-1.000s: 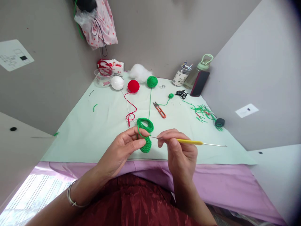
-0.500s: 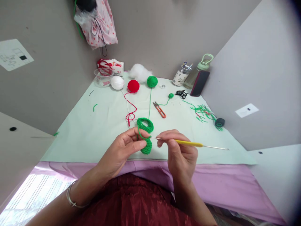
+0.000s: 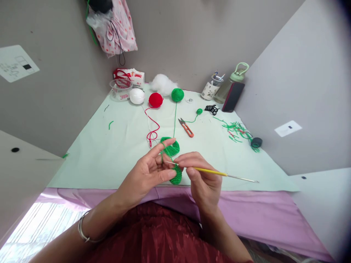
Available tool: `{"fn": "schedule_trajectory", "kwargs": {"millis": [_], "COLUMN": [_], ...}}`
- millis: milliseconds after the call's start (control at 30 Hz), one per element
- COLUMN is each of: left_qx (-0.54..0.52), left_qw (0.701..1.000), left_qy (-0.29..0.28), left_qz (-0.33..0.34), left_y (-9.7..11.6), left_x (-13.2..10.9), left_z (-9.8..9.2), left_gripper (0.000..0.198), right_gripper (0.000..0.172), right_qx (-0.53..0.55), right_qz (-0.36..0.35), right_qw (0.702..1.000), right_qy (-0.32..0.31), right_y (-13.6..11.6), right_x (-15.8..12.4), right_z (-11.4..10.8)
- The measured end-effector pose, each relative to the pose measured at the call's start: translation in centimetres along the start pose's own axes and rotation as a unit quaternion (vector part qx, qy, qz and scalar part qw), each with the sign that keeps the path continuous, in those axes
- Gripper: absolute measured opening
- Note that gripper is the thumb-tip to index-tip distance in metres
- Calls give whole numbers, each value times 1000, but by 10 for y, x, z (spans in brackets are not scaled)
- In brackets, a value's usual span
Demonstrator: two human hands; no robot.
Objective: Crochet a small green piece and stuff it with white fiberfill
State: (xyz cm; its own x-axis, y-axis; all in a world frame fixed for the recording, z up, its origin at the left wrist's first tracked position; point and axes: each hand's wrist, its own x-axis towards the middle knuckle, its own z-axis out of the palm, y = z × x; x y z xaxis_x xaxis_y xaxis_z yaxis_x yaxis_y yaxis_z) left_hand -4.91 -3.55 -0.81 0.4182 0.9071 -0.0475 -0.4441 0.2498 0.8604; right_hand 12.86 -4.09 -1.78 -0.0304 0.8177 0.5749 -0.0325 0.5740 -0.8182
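My left hand point(image 3: 149, 171) pinches a small green crochet piece point(image 3: 176, 176) between thumb and fingers. Its index finger is raised, with green yarn running over it. In my right hand point(image 3: 203, 179) is a crochet hook point(image 3: 211, 171) with a yellow handle, held like a pen. The hook's thin metal tip points left, at the top edge of the crochet piece. Just behind my fingers lies a loose coil of green yarn point(image 3: 172, 149), from which a strand leads back to a green yarn ball point(image 3: 177, 95).
Orange thread snips point(image 3: 186, 128) lie beyond my right hand. A red yarn ball point(image 3: 155, 100), a white yarn ball point(image 3: 137, 96) and white stuffing point(image 3: 163, 84) sit at the back. Yarn scraps point(image 3: 236, 128), a black clip point(image 3: 212, 109) and a bottle point(image 3: 233, 84) are on the right.
My left index finger has lifted, raising the yarn. The crochet piece has shifted slightly right and down, and my right hand with the hook has moved left, so the hook tip reaches further left.
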Motion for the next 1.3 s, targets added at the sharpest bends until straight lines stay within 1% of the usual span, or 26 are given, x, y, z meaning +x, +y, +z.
{"fn": "schedule_trajectory", "kwargs": {"millis": [100,167,300,400,500,600,700,800,867,933,1000,1067,1100,1133,1167,1233,1300], "left_qx": [27,46,70,94,124,158,201,232,237,226,182,106,62,19,-19,-69,-78], "left_qw": [999,998,995,993,988,982,970,958,957,960,972,988,994,997,997,994,993], "left_qy": [19,33,46,49,53,66,92,109,112,115,111,98,88,76,66,54,58], "left_qz": [10,26,45,57,70,84,105,126,127,120,95,53,26,-4,-31,-65,-63], "left_y": [2,3,3,2,2,1,1,0,0,-1,-1,0,0,1,2,5,7], "left_x": [0,0,0,0,-1,-1,-1,-1,-1,0,1,2,2,3,3,3,4], "left_z": [1,1,3,2,1,2,4,5,4,4,5,5,5,5,5,4,3], "left_gripper": [64,58,51,46,35,24,21,19,25,32,39,50,56,59,60,57,50], "right_gripper": [17,17,17,20,21,22,21,20,19,21,25,32,36,39,40,34,25], "right_qx": [25,75,163,157,103,19,-101,-204,-231,-262,-324,-387,-403,-404,-386,-306,-196], "right_qz": [15,37,84,88,57,7,-60,-141,-179,-201,-230,-261,-271,-272,-266,-224,-149], "right_qw": [999,996,983,983,993,1000,992,965,951,940,915,883,873,873,883,925,969], "right_qy": [16,28,32,23,3,-11,-47,-90,-97,-90,-74,-53,-42,-32,-23,3,36], "right_y": [2,4,3,1,-2,-6,-9,-9,-8,-5,-2,2,4,5,6,5,2], "right_x": [1,2,6,7,6,3,0,-2,-2,-3,-5,-10,-12,-13,-14,-13,-9], "right_z": [-1,0,0,-3,-7,-10,-11,-12,-12,-10,-7,-4,-2,-1,0,0,0]}}
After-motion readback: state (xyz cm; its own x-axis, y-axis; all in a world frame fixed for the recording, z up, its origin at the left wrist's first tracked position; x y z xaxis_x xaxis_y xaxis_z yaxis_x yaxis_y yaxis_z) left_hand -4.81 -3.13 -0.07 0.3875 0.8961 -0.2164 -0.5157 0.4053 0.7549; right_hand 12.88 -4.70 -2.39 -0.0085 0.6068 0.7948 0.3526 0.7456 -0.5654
